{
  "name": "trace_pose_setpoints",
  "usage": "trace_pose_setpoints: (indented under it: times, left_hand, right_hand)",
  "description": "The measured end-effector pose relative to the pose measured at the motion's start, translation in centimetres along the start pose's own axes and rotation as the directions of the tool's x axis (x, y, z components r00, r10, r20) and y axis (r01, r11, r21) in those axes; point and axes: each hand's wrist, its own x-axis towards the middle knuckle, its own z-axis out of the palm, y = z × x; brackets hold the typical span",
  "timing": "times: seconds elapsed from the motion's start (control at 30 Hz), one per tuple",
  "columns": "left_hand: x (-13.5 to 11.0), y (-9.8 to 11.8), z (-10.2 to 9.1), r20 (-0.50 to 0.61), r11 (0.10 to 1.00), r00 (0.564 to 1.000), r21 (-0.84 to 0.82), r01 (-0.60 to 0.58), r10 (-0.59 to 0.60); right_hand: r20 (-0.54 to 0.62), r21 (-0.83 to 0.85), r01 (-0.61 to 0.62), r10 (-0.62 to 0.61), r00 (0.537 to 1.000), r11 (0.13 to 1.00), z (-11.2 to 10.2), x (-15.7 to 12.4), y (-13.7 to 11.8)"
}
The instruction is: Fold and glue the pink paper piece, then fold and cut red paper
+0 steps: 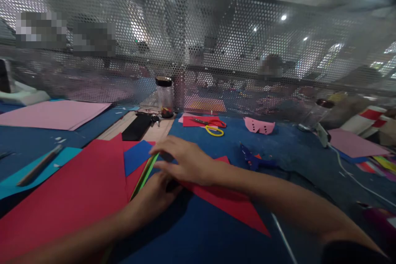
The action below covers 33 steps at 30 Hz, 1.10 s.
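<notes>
In the middle of the head view, my right hand reaches over my left, its fingertips closed at the upper end of a narrow green strip. My left hand is curled against the lower part of that strip. Its fingertips are partly hidden under my right hand, so what they hold is unclear. A pointed sheet of red paper sticks out to the right from beneath my hands. Left of the strip lies a large red sheet, with a blue paper piece at its edge.
Beyond my hands lie scissors, a black phone and a lidded jar. A blue glue gun and a pink paper piece with holes are to the right. A knife rests on cyan paper at left. A perforated metal screen stands behind.
</notes>
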Motion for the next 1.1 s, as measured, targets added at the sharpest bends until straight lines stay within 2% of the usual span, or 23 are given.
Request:
trace_pose_setpoints:
  times: [0.1,0.17,0.27,0.37,0.5,0.63,0.8,0.93,1.1]
  left_hand:
    - [0.4,0.7,-0.6,0.056,0.997,0.998,-0.072,0.027,-0.023]
    - [0.5,1.0,-0.9,0.053,0.996,0.998,-0.084,0.037,-0.032]
    - [0.5,0.9,-1.1,0.046,0.994,0.997,-0.082,0.065,-0.062]
    - [0.3,0.6,-1.0,0.058,0.994,0.994,-0.05,0.095,-0.092]
    - [0.2,0.2,-0.9,0.067,0.999,0.997,0.0,0.043,-0.043]
    - [0.1,0.0,-1.1,0.029,0.974,0.989,0.173,-0.146,0.144]
    - [-1.0,0.5,-1.4,0.087,0.879,0.942,0.34,-0.335,0.325]
    - [-1.9,0.7,-1.6,0.127,0.846,0.927,0.38,-0.373,0.352]
    - [-1.9,0.5,-2.0,0.159,0.842,0.913,0.353,-0.408,0.376]
  right_hand:
    - [0.029,-0.105,-0.176,0.18,0.983,0.979,-2.3,-5.5,-0.6]
    - [0.068,-0.172,-0.297,0.312,0.947,0.939,-2.8,-9.4,-1.1]
    - [0.092,-0.286,-0.374,0.414,0.906,0.882,-2.5,-14.1,-1.9]
    - [0.073,-0.407,-0.368,0.432,0.899,0.836,-1.9,-16.7,-2.4]
    - [0.038,-0.503,-0.302,0.37,0.928,0.81,-1.6,-17.9,-2.4]
    - [0.03,-0.495,-0.258,0.313,0.949,0.83,-1.7,-18.3,-1.9]
    - [0.026,-0.476,-0.221,0.265,0.964,0.851,-1.8,-18.7,-1.6]
    - [0.029,-0.468,-0.197,0.238,0.971,0.862,-1.8,-18.9,-1.6]
    - [0.021,-0.462,-0.184,0.218,0.976,0.868,-2.0,-18.8,-1.8]
